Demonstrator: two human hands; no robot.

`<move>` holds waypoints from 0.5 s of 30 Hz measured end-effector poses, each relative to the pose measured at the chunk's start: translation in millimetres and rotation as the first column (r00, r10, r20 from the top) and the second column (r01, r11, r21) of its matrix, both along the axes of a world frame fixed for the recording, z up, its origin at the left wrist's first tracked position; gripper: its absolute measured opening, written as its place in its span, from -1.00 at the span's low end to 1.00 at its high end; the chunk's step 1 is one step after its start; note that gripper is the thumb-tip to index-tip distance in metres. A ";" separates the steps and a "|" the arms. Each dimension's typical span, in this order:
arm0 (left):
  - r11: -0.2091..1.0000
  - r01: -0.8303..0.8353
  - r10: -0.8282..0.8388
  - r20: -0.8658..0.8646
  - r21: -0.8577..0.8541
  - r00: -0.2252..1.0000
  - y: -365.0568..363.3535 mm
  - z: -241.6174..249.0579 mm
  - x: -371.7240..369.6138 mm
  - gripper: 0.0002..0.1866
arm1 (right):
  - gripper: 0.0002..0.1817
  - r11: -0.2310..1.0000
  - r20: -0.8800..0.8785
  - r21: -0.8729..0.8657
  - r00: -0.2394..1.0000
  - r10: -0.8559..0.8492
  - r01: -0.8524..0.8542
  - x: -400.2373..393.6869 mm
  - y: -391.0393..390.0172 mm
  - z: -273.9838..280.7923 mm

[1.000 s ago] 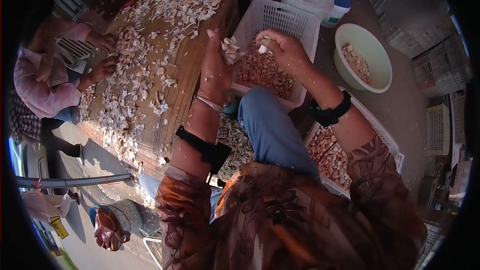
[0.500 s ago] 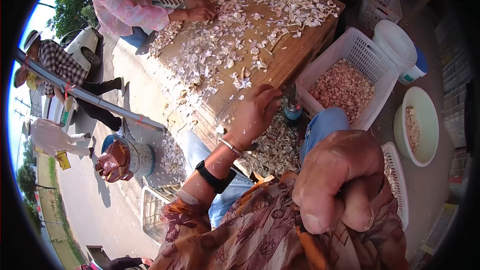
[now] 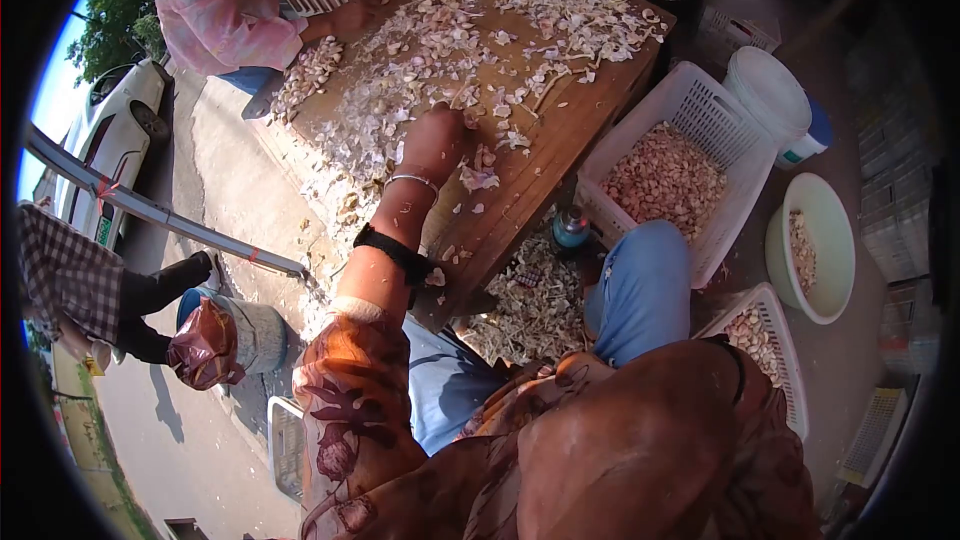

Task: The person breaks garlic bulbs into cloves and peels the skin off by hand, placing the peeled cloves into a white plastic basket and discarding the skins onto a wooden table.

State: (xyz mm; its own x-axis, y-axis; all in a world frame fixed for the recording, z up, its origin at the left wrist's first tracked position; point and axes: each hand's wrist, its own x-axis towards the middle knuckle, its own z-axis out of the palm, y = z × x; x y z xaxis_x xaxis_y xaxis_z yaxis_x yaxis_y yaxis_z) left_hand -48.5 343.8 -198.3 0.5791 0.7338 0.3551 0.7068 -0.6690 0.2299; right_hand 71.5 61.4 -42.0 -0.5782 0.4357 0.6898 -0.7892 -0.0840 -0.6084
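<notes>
My left hand point(image 3: 435, 145) reaches forward onto the wooden table point(image 3: 540, 155) and rests knuckles-up among garlic pieces and loose skins point(image 3: 440, 40). Its fingers curl down out of sight, so I cannot tell whether they grip anything. A bangle and a black strap sit on that arm. My right hand point(image 3: 620, 455) is raised very close to the camera at the bottom, a large blurred shape whose fingers are hidden. My blue-trousered knee point(image 3: 640, 290) sticks out below the table edge.
A white basket point(image 3: 690, 80) of peeled cloves stands right of the table, with a white bucket point(image 3: 770, 90) and a pale bowl point(image 3: 835, 230) beyond. A second basket point(image 3: 785, 320) sits by my knee. Other people point(image 3: 230, 10) work at the far side. Skins litter the ground point(image 3: 530, 310).
My left hand went from over the basket down to the table edge, then forward onto the garlic pile. My right hand left the basket and rose close to the camera. The view swung left.
</notes>
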 end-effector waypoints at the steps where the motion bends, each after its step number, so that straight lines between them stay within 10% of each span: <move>1: 1.000 -0.003 0.004 -0.071 0.012 0.997 -2.0 -0.3 -0.4 -0.81 | -0.60 0.991 0.063 -0.031 0.989 -0.131 0.133 4.9 -3.7 -3.2; 4: 0.997 0.025 -0.018 -0.088 0.079 0.996 -10.0 4.1 -8.2 -0.81 | -0.63 0.874 0.237 -0.035 0.853 -0.464 0.485 16.2 -6.0 -9.6; 5: 0.995 -0.045 0.061 0.198 -0.086 0.978 -18.1 5.1 -10.5 -0.82 | -0.64 0.813 0.290 -0.023 0.782 -0.552 0.582 20.0 -5.4 -12.3; 8: 0.721 0.324 0.469 0.775 -0.613 0.423 -62.5 20.0 -15.3 -0.81 | -0.67 0.583 0.417 0.047 0.515 -0.749 0.811 28.9 1.8 -21.0; 14: 0.333 0.783 0.880 0.472 -0.526 -0.057 -95.9 19.5 -26.1 -0.75 | -0.73 -0.014 0.552 0.283 -0.174 -0.816 0.959 96.3 62.2 -27.2; 15: 0.320 0.828 0.852 0.521 -0.460 -0.040 -90.5 10.6 -29.5 -0.78 | -0.79 -0.180 0.293 0.753 -0.568 -0.769 0.632 133.9 74.9 -60.7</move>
State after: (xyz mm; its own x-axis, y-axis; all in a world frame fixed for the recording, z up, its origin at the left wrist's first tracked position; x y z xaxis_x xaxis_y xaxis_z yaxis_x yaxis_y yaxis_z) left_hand -78.0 253.3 -187.7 0.3862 0.8754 -0.2907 -0.7112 0.4833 0.5105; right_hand 205.4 136.3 -102.7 0.2404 0.7893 0.5650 0.7156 0.2492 -0.6526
